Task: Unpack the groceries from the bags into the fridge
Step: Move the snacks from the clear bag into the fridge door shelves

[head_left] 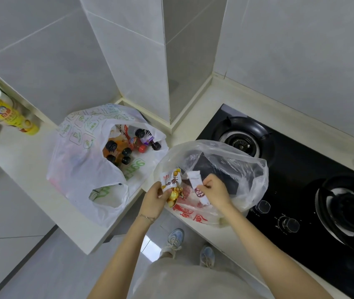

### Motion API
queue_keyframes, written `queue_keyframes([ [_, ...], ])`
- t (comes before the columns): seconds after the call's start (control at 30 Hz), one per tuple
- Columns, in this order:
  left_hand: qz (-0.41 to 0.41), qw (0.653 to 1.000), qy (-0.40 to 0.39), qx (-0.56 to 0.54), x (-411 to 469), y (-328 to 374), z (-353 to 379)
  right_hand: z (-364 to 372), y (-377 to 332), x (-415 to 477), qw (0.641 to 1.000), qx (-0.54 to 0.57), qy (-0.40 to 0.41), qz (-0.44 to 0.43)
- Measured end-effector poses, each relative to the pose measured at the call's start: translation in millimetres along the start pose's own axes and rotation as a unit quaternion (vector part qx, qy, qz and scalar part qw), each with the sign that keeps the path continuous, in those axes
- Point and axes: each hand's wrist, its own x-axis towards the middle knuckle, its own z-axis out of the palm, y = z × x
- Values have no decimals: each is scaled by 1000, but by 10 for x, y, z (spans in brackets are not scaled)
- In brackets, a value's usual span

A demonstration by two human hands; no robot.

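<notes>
The step in hand is emptying the clear bag (236, 160) at centre frame. The left hand (153, 200) grips a yellow-and-white snack packet (170, 180) at the bag's mouth, fingers curled round its lower edge. Just beside it, the right hand (213, 190) pinches a white sachet (195, 179) between thumb and fingertips. Both items are barely clear of the bag. The next move likely calls for lifting them out and carrying them to the fridge, which is out of view. The packet bears red Chinese characters, the sachet a small red logo and the bag large red characters, none of it legible. Left of centre, a white bag (78, 169) printed in green, perhaps "99", holds capped bottles (126, 151). Both bags sit on the surface (20, 152) by the stove (301, 190).
</notes>
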Motion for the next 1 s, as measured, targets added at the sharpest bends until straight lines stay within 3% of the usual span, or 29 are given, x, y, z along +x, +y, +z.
queue_keyframes([
  [0.17, 34, 999, 16, -25, 98, 158, 37, -246, -206, -37, 978, 200, 55, 20],
  [0.37, 89, 992, 68, -56, 142, 488, -103, -405, -561, -91, 945, 313, 93, -27],
  [0.6, 121, 979, 41, -162, 110, 686, -198, -506, -798, -221, 920, 382, 77, -47],
  [0.7, 99, 972, 63, -205, -69, 720, -101, -541, -679, -286, 937, 347, 17, -36],
  [0.8, 55, 953, 108, -278, -395, 686, 102, -632, -555, -383, 940, 325, -100, -28],
  [0.9, 20, 919, 172, -355, -856, 580, 331, -707, -470, -560, 934, 292, -195, -64],
  [1.0, 0, 868, 236, -436, -1382, 429, 507, -655, -424, -826, 922, 297, -239, -66],
])
